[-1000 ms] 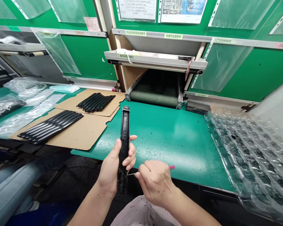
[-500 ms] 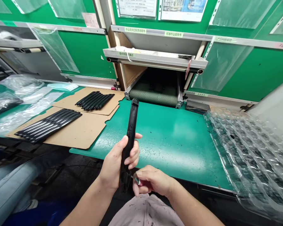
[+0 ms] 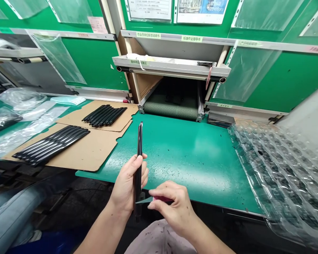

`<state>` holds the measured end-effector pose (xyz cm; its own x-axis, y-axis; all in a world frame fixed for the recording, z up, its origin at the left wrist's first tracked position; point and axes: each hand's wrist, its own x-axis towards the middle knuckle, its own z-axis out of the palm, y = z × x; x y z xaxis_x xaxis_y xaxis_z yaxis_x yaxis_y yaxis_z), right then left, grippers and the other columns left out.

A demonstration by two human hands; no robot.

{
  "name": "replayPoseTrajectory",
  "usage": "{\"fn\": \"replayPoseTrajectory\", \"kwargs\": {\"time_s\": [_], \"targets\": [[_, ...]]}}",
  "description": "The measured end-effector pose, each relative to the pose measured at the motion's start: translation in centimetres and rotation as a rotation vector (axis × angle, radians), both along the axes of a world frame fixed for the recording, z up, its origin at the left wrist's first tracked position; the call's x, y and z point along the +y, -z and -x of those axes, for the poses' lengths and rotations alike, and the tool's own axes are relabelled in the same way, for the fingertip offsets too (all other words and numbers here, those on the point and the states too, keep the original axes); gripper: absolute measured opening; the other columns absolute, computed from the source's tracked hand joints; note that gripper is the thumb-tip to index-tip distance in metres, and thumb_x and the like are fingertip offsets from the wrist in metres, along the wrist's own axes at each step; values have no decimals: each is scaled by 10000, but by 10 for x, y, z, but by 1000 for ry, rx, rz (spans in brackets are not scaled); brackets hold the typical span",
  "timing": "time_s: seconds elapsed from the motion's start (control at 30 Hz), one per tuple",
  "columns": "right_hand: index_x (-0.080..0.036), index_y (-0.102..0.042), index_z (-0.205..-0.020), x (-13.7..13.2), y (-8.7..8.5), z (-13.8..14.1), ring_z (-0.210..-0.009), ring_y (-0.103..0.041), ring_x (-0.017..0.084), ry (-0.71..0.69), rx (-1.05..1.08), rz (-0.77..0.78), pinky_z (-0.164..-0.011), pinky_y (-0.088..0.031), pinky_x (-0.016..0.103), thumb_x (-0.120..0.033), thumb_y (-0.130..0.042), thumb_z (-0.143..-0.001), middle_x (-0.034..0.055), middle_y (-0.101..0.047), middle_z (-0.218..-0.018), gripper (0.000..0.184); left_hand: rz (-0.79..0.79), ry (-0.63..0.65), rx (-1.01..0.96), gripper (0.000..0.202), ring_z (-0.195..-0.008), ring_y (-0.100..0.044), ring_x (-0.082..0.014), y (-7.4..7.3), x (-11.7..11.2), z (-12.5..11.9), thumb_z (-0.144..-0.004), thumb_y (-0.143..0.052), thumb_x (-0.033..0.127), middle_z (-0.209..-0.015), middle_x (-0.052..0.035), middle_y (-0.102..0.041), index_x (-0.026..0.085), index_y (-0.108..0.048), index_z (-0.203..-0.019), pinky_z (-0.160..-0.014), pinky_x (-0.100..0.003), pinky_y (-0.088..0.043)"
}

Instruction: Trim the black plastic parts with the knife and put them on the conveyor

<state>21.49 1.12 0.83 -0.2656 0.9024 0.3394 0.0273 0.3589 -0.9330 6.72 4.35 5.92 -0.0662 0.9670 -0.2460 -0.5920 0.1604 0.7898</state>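
My left hand is wrapped round a long black plastic strip, held upright above the front edge of the green table. The strip's narrow side faces me, and its lower end hangs below my palm. In my right hand a small knife with a pink grip is pinched between thumb and fingers. Its pointed blade reaches left and meets the strip near the lower end; whether it cuts in, I cannot tell. Similar black strips lie in a front row and a back row on cardboard.
Brown cardboard sheets cover the table's left part. Clear plastic trays are stacked on the right. A conveyor belt sits under a shelf at the back. Plastic bags lie far left. Another person's leg is at lower left.
My left hand has turned the strip from its ribbed broad face to its narrow edge. My right hand has opened out slightly, bringing the knife blade level against the strip.
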Motion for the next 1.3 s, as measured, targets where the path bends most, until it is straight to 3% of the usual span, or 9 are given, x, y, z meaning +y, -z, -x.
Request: {"fn": "replayPoseTrajectory", "kwargs": {"time_s": [0.13,0.23,0.33,0.47,0.57,0.67,0.8,0.97,1.3], "targets": [[-241,-766,-1006,7,5,6,-730,-617,175,200,-5,-167,-697,-503,316,-209,-713,-862,29,-712,-806,157,31,15,-75,189,-394,-233,-51,0,-3,-1,-858,-686,310,-494,105,-294,163,-590,-929,-335,-144,-268],[-217,-742,-1045,19,5,7,-798,-631,182,400,-9,-81,-706,-496,304,-239,-622,-924,61,-714,-908,171,40,-21,-81,184,-393,-236,-52,-1,-7,-7,-862,-677,312,-496,104,-296,162,-595,-932,-335,-143,-258],[-214,-742,-910,23,-4,6,-725,-601,151,209,-71,63,-653,-451,269,-297,-553,-958,23,-680,-815,212,7,-123,-30,144,-391,-229,-55,-1,-9,-13,-859,-673,269,-499,107,-295,178,-579,-920,-336,-150,-250],[-194,-664,-673,21,-18,9,-575,-457,94,-74,-168,200,-541,-334,228,-318,-731,-821,-55,-513,-623,205,-127,-267,19,185,-431,-301,-72,3,-8,-12,-882,-636,233,-520,87,-313,199,-502,-758,-409,-175,-360],[-188,-650,-670,31,-25,2,-583,-445,93,34,-201,204,-552,-329,231,-294,-723,-821,-50,-504,-644,198,-204,-212,106,216,-663,-548,-112,11,-11,-6,-890,-636,266,-634,36,-489,195,-523,-720,-667,-214,-513],[-205,-725,-931,46,-28,-13,-683,-513,132,199,-288,103,-628,-375,260,-389,-609,-918,-11,-562,-762,217,-230,-146,256,138,-979,-635,-198,22,-16,-1,-845,-702,271,-858,-17,-667,195,-623,-761,-899,-296,-518],[-195,-616,-1299,48,-23,-21,-861,-587,181,263,-313,63,-780,-435,306,-421,-438,-1008,52,-608,-967,409,-276,-323,347,85,-1084,-643,-258,32,-20,-1,-819,-733,252,-970,-25,-727,218,-660,-791,-985,-401,-495],[-196,-724,-1122,33,-7,-3,-676,-576,144,300,-152,92,-607,-438,268,-353,-550,-959,31,-616,-838,286,-356,-443,432,73,-1118,-641,-263,28,-22,-9,-852,-703,242,-1026,-10,-720,232,-638,-819,-1085,-488,-411],[-207,-743,-1075,29,2,9,-694,-599,149,380,-88,-24,-630,-464,266,-251,-619,-928,27,-641,-812,197,-391,-508,545,75,-1082,-661,-224,22,-30,-13,-863,-688,234,-1025,7,-739,243,-637,-808,-1069,-428,-437]]}}
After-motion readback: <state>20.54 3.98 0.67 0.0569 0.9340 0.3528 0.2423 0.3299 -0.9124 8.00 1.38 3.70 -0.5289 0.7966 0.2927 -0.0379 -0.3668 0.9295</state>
